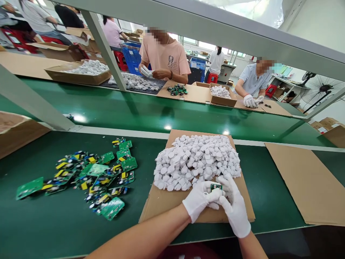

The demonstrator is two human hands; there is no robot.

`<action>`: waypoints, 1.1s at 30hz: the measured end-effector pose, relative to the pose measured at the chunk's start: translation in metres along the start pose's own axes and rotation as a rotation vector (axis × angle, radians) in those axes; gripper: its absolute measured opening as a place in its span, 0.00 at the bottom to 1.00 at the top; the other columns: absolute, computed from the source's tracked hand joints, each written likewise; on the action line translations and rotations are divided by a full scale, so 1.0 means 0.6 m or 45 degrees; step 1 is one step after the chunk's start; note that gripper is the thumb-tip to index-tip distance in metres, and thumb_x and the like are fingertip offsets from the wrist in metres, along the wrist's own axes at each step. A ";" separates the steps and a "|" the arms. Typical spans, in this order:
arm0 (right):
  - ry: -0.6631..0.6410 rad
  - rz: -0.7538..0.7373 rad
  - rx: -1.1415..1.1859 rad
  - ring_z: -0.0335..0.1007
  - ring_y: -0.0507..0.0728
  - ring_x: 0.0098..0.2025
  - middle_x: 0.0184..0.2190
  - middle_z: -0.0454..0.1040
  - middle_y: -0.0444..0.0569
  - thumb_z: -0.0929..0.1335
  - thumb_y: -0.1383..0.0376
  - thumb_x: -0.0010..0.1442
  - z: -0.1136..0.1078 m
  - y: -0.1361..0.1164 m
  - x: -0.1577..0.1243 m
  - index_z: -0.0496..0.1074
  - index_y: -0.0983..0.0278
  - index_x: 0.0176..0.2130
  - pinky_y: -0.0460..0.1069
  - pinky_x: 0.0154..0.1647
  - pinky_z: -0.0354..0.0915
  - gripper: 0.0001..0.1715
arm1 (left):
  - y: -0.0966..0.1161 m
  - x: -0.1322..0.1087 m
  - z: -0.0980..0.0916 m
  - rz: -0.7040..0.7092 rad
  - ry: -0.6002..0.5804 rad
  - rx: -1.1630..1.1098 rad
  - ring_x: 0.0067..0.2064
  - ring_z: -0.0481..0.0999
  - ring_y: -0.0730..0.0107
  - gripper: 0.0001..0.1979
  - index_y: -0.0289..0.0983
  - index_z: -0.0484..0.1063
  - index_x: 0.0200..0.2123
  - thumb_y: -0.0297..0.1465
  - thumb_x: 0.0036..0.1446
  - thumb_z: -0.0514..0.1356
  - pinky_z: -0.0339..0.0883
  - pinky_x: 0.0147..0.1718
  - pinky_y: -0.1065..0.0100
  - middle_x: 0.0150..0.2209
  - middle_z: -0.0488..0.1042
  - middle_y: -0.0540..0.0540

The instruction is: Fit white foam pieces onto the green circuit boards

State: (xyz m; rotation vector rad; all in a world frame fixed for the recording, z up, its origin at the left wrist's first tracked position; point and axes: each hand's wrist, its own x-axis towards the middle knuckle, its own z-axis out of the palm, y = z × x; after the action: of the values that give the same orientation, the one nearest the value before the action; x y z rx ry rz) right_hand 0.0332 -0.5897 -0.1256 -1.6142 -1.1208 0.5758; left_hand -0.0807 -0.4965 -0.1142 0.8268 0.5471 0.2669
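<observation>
A small green circuit board (216, 187) is pinched in my left hand (201, 199), which wears a white glove. From the other side my right hand (234, 203), also gloved, closes its fingers around the board's right edge. Whether a white piece is between the fingers too, I cannot tell. Just beyond both hands spreads a heap of small white pieces (196, 158), many with round flat ends. The heap lies on a cardboard sheet (159, 207), and my hands are over the sheet's near right part.
Left on the green table (67, 230) lies a pile of circuit boards (98, 174) with yellow and blue parts. At right is another cardboard sheet (304, 183). A metal frame (107, 46) crosses in front. Beyond the green belt (151, 111), co-workers sit near boxes of white pieces (222, 97).
</observation>
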 end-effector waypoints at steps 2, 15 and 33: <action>-0.051 0.111 -0.059 0.69 0.60 0.49 0.49 0.72 0.54 0.65 0.57 0.57 0.005 0.001 0.003 0.59 0.64 0.58 0.51 0.47 0.68 0.32 | -0.003 0.001 0.000 -0.018 -0.046 -0.033 0.28 0.71 0.73 0.17 0.32 0.72 0.34 0.37 0.42 0.67 0.66 0.28 0.71 0.31 0.72 0.43; -0.144 0.082 -0.270 0.73 0.56 0.43 0.46 0.75 0.50 0.66 0.60 0.56 0.004 -0.007 0.008 0.62 0.64 0.57 0.46 0.43 0.69 0.30 | 0.000 0.001 0.005 0.110 -0.166 -0.221 0.27 0.66 0.76 0.16 0.32 0.64 0.25 0.39 0.46 0.64 0.66 0.28 0.72 0.26 0.65 0.49; -0.223 0.220 0.134 0.62 0.60 0.56 0.53 0.69 0.49 0.59 0.50 0.61 -0.006 -0.001 0.024 0.67 0.61 0.53 0.55 0.57 0.59 0.28 | -0.001 -0.002 0.000 0.133 -0.008 -0.025 0.31 0.72 0.70 0.17 0.31 0.69 0.27 0.42 0.46 0.63 0.68 0.29 0.70 0.26 0.69 0.46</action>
State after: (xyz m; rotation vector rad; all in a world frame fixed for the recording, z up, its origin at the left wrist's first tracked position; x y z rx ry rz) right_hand 0.0422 -0.5790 -0.1214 -1.6020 -1.0651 0.8897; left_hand -0.0820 -0.4976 -0.1144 0.8380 0.4954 0.3649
